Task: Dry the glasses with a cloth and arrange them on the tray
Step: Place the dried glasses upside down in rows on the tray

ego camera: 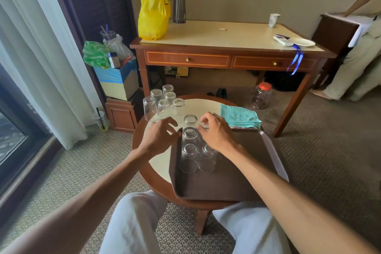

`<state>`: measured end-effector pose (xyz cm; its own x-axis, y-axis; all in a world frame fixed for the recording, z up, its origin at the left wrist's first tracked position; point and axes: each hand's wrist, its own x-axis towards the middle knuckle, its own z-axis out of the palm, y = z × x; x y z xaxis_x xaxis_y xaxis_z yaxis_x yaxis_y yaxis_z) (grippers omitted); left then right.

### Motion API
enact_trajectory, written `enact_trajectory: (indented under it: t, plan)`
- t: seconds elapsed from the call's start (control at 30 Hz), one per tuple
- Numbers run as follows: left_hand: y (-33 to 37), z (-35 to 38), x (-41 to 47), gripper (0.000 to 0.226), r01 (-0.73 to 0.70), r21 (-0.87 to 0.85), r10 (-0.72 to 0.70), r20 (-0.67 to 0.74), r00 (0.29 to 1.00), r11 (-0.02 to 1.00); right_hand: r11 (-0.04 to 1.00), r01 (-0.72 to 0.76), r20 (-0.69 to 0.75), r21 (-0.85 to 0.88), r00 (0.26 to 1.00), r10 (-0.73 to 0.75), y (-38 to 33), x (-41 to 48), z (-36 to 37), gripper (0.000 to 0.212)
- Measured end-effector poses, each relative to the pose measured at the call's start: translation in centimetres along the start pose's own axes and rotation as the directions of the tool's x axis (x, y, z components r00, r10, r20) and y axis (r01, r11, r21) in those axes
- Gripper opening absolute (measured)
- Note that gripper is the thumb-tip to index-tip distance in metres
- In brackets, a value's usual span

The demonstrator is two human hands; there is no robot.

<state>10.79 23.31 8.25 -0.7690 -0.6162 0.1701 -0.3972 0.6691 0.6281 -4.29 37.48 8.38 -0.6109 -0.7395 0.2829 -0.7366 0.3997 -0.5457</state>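
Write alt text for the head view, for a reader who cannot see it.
A seated person's left hand and right hand reach over upside-down glasses grouped in the far left corner of a brown tray on a round table. More upside-down glasses stand at the table's far left, and a folded teal cloth lies beyond the tray.

Looked like a hotel room to me: patterned carpet (309, 150) wall to wall, sheer curtains (41, 57) over a big window (12, 130) at 9 o'clock, wooden writing desk (206, 33) with two drawers at 12 o'clock, small round table (162, 163) right before me.
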Motion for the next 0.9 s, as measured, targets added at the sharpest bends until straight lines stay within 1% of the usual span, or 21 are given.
enact_trajectory:
  t: [0.1,0.23,0.33,0.47,0.57,0.67,0.73,0.8,0.9]
  plan:
    - [-1.4,-1.2,1.7,0.023,0.028,0.011,-0.028,-0.013,1.0,1.0,1.0,-0.026,0.028,0.003,0.999,0.026,-0.6,2.8,0.0,0.016]
    - [-3.1,-3.1,5.0,0.025,0.055,0.072,-0.052,-0.054,0.997,0.996,0.999,-0.027,0.059,0.017,0.998,0.026,-1.8,7.4,0.4,0.013]
    - [-4.9,-4.6,8.8,0.028,0.101,0.101,-0.093,-0.079,0.993,0.99,1.0,0.005,0.141,0.011,0.99,-0.007,-2.9,11.1,1.6,0.02]
    - [-7.4,-5.8,13.8,0.046,0.176,0.143,-0.161,-0.115,0.98,0.974,0.998,0.054,0.277,-0.033,0.96,-0.043,-4.6,15.2,4.8,0.038]
    - [-9.4,-5.6,16.2,0.059,0.216,0.192,-0.208,-0.064,0.976,0.957,0.976,0.173,0.331,-0.134,0.936,-0.121,-5.7,17.3,8.0,0.041]
    - [-11.5,-4.8,17.5,0.069,0.214,0.191,-0.211,-0.035,0.977,0.958,0.913,0.286,0.333,-0.292,0.925,-0.183,-6.4,18.6,10.8,0.039]
    - [-12.6,-4.3,18.2,0.074,0.205,0.185,-0.209,0.0,0.978,0.961,0.87,0.32,0.333,-0.375,0.922,-0.196,-6.5,19.2,12.2,0.038]
    - [-13.2,-3.8,18.5,0.076,0.193,0.185,-0.202,0.032,0.979,0.964,0.853,0.338,0.34,-0.397,0.918,-0.205,-6.3,19.6,13.2,0.036]
    - [-13.8,-2.9,18.8,0.076,0.191,0.164,-0.199,0.032,0.98,0.968,0.878,0.329,0.347,-0.348,0.915,-0.206,-5.7,20.0,13.9,0.036]
